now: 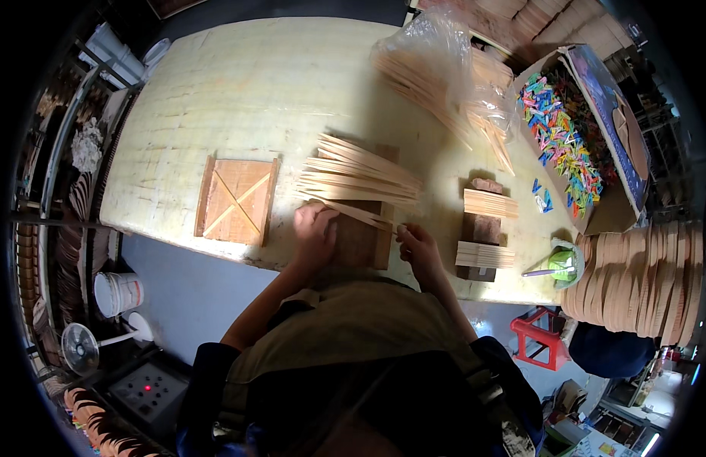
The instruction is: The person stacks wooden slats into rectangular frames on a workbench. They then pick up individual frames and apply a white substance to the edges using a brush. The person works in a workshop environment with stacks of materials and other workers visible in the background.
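Note:
Flat pale wooden strips lie fanned in a loose pile across a dark wooden board with raised side rails in front of me. My left hand has its fingers curled at the left end of the nearest wooden strip, which slants down to the right. Beside that strip's right end is my right hand, its fingers drawn together in a pinch; what they hold, if anything, is too small to make out. To the left sits a similar wooden frame with two strips crossed in an X.
Right of my hands, dark blocks carry two short stacks of strips. Farther back lie plastic-bagged strips. A cardboard box holds many coloured clips. A green cup stands near the table's right edge, with a red stool below.

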The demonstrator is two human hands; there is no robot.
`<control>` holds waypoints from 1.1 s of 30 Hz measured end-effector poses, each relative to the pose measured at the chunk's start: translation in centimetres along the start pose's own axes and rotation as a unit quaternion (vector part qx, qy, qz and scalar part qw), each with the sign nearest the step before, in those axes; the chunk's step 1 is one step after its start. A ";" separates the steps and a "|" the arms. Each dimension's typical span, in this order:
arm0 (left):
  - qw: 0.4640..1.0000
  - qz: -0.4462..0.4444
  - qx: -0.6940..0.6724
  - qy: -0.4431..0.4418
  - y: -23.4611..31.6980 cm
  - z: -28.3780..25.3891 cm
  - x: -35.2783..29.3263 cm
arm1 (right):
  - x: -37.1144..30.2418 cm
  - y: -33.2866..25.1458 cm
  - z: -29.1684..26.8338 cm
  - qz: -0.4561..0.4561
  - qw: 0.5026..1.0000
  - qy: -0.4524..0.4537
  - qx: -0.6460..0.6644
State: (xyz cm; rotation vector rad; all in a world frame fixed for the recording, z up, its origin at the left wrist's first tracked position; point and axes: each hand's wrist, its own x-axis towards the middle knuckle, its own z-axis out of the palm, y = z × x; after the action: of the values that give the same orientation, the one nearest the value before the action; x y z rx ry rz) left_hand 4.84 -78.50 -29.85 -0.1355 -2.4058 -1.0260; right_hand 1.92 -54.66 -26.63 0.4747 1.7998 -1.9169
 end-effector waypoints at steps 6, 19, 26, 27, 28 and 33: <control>0.997 -0.020 0.076 -0.004 -0.5 0.4 -0.7 | 2.8 1.5 -0.3 -0.011 0.996 -0.007 0.088; 0.994 0.035 0.095 -0.050 0.6 0.4 -0.3 | 2.3 -0.1 -2.6 0.007 1.000 -0.024 -0.008; 0.993 0.039 0.096 -0.055 0.5 0.1 -0.2 | 3.2 0.7 -2.9 0.006 0.999 -0.029 0.016; 0.994 0.039 0.088 -0.054 0.6 0.0 0.0 | 3.2 0.8 -2.9 0.008 0.999 -0.028 0.017; 0.995 0.038 0.079 -0.054 0.8 -0.3 0.1 | 3.1 0.7 -2.8 0.011 0.999 -0.026 0.019; 0.996 0.056 0.048 -0.054 0.0 -0.2 -0.2 | 2.8 0.5 -2.6 0.016 1.000 -0.025 0.007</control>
State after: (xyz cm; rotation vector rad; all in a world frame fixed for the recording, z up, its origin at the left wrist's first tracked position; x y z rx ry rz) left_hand 5.11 -78.62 -29.77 -0.2959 -2.5088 -0.8696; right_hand -0.33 -52.36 -28.78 0.4537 1.7388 -1.9045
